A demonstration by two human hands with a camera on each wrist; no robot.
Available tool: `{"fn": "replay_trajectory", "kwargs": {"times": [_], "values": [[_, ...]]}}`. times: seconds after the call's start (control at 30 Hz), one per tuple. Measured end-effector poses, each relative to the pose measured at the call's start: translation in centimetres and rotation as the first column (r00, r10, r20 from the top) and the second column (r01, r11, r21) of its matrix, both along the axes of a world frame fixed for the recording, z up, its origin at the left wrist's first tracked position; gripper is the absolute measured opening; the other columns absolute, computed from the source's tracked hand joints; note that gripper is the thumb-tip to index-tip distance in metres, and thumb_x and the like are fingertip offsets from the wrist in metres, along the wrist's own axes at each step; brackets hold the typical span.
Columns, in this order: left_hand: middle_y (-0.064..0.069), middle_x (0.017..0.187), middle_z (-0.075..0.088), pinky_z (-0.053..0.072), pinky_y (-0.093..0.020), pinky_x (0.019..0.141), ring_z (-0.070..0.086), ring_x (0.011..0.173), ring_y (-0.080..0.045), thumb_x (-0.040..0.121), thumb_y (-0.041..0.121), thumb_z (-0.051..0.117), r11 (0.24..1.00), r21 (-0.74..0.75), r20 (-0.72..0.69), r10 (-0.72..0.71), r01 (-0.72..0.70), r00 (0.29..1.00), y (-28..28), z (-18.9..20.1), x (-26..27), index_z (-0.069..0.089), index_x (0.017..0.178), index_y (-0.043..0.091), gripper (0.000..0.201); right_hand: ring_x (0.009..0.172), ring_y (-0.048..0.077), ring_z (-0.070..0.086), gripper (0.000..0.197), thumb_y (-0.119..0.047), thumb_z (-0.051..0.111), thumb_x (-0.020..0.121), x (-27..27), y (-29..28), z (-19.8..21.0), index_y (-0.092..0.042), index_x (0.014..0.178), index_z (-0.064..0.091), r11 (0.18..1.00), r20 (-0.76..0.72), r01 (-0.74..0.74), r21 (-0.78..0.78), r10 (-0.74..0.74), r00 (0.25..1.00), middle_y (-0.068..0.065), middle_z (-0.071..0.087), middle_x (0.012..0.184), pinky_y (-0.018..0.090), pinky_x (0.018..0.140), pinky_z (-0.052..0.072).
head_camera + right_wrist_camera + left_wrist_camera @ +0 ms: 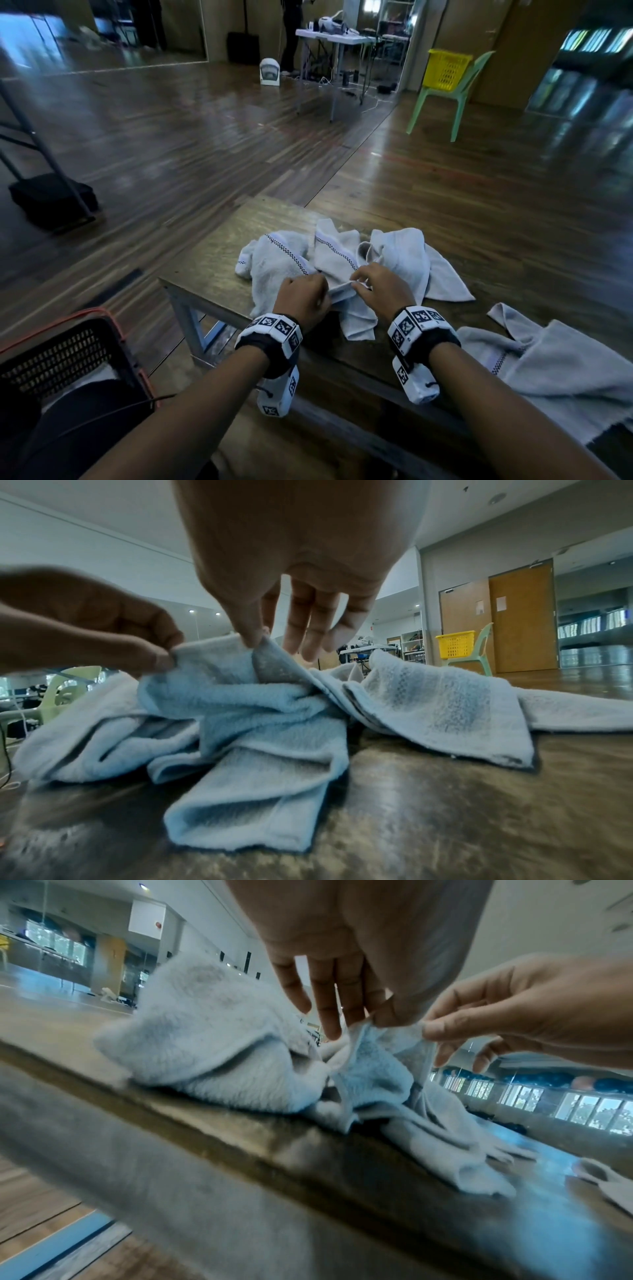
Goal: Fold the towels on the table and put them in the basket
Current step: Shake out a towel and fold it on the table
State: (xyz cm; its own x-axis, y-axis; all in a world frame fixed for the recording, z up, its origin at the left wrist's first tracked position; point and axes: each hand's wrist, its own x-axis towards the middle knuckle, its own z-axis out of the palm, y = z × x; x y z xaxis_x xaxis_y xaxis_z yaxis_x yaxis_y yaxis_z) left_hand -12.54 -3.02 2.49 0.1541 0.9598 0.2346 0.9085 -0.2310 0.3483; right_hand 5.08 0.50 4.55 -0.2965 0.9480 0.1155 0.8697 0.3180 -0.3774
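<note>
Several crumpled pale grey towels (284, 260) lie heaped on the wooden table (209, 260). My left hand (323, 293) and right hand (359, 279) are close together over the heap's near side, and each pinches the same hemmed edge of one towel (356, 318), lifted slightly off the table. In the left wrist view my left hand (371, 1020) holds that edge between thumb and forefinger, other fingers hanging straight. In the right wrist view my right hand (257, 641) pinches the towel (267, 723) beside my left hand (161, 656). A black basket (61, 356) with an orange rim stands at lower left.
Another towel (561, 370) lies spread at the table's right near corner. Across the wooden floor a yellow basket (445, 70) sits on a green chair (459, 99). A folding table (332, 37) with gear and a person's legs are farther back. A black stand base (51, 198) sits left.
</note>
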Motion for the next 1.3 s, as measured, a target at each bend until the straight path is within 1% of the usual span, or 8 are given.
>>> {"fn": "replay_trajectory", "kwargs": {"times": [0.23, 0.5, 0.6, 0.7, 0.83, 0.93, 1.13, 1.3], "values": [[-0.009, 0.084, 0.066, 0.046, -0.038, 0.073, 0.059, 0.079, -0.031, 0.088, 0.017, 0.052, 0.977, 0.203, 0.2, -0.099, 0.057, 0.975, 1.1, 8.6, 0.1, 0.055, 0.091, 0.012, 0.007, 0.086, 0.025, 0.06, 0.015, -0.027, 0.053, 0.09, 0.7, 0.2, 6.1, -0.015, 0.089, 0.06, 0.981, -0.188, 0.063, 0.183, -0.028, 0.982, 0.003, 0.066, 0.09, 0.038, 0.08, 0.047], [-0.009, 0.095, 0.065, 0.046, -0.037, 0.078, 0.059, 0.089, -0.029, 0.084, 0.013, 0.051, 0.917, 0.358, 0.086, -0.219, 0.175, 0.972, 2.9, 21.9, 1.5, 0.057, 0.093, 0.016, 0.011, 0.081, 0.028, 0.063, 0.007, -0.028, 0.057, 0.087, 3.0, 0.7, 19.4, -0.021, 0.085, 0.058, 0.878, -0.266, 0.183, 0.442, -0.067, 0.962, 0.0, 0.069, 0.081, 0.04, 0.083, 0.045], [-0.008, 0.095, 0.066, 0.042, -0.035, 0.08, 0.06, 0.089, -0.029, 0.086, 0.013, 0.049, 0.889, 0.417, 0.064, -0.234, 0.187, 0.97, 2.7, 26.3, 2.1, 0.055, 0.095, 0.016, 0.012, 0.083, 0.024, 0.062, 0.004, -0.022, 0.057, 0.085, 4.1, 0.2, 22.9, -0.02, 0.088, 0.059, 0.824, -0.229, 0.193, 0.532, -0.079, 0.97, -0.001, 0.068, 0.086, 0.028, 0.071, 0.03], [-0.001, 0.086, 0.062, 0.038, -0.033, 0.074, 0.059, 0.085, -0.027, 0.087, 0.012, 0.048, 0.87, 0.459, 0.094, -0.25, 0.181, 0.964, 2.0, 28.9, 2.5, 0.053, 0.093, 0.017, 0.009, 0.084, 0.019, 0.061, 0.004, -0.02, 0.06, 0.082, 4.9, -1.2, 24.8, -0.021, 0.087, 0.061, 0.837, -0.203, 0.196, 0.512, -0.104, 0.974, -0.003, 0.068, 0.084, 0.027, 0.074, 0.021], [0.004, 0.078, 0.056, 0.043, -0.035, 0.075, 0.06, 0.08, -0.027, 0.085, 0.008, 0.05, 0.86, 0.488, 0.167, -0.257, 0.147, 0.952, 1.6, 29.7, 2.4, 0.054, 0.09, 0.018, 0.012, 0.085, 0.015, 0.063, 0.003, -0.026, 0.061, 0.081, 6.8, -3.1, 24.6, -0.024, 0.083, 0.063, 0.885, -0.131, 0.212, 0.415, -0.173, 0.976, -0.008, 0.068, 0.08, 0.035, 0.089, 0.033], [-0.004, 0.082, 0.065, 0.049, -0.039, 0.075, 0.061, 0.079, -0.03, 0.084, 0.01, 0.051, 0.859, 0.5, 0.208, -0.239, 0.107, 0.949, 1.7, 29.1, 1.9, 0.055, 0.09, 0.016, 0.009, 0.087, 0.013, 0.062, 0.007, -0.028, 0.064, 0.08, 9.0, -4.0, 23.7, -0.031, 0.076, 0.059, 0.899, -0.109, 0.256, 0.355, -0.232, 0.966, -0.013, 0.063, 0.075, 0.037, 0.093, 0.036], [-0.009, 0.085, 0.068, 0.052, -0.041, 0.077, 0.063, 0.08, -0.032, 0.083, 0.014, 0.055, 0.893, 0.449, 0.289, -0.177, 0.03, 0.941, 2.6, 27.4, 0.6, 0.056, 0.088, 0.018, 0.006, 0.087, 0.022, 0.064, 0.018, -0.032, 0.068, 0.079, 13.2, -5.3, 23.1, -0.034, 0.065, 0.057, 0.923, -0.232, 0.318, 0.216, -0.268, 0.935, -0.008, 0.066, 0.079, 0.044, 0.084, 0.048], [-0.01, 0.088, 0.067, 0.049, -0.038, 0.077, 0.062, 0.083, -0.032, 0.084, 0.017, 0.054, 0.923, 0.384, 0.292, -0.106, -0.015, 0.95, 3.0, 25.4, 1.5, 0.056, 0.09, 0.017, 0.006, 0.087, 0.027, 0.066, 0.01, -0.021, 0.068, 0.082, 13.2, -5.6, 24.4, -0.011, 0.083, 0.067, 0.934, -0.491, 0.274, 0.23, -0.132, 0.861, 0.009, 0.071, 0.087, 0.045, 0.081, 0.051]]}}
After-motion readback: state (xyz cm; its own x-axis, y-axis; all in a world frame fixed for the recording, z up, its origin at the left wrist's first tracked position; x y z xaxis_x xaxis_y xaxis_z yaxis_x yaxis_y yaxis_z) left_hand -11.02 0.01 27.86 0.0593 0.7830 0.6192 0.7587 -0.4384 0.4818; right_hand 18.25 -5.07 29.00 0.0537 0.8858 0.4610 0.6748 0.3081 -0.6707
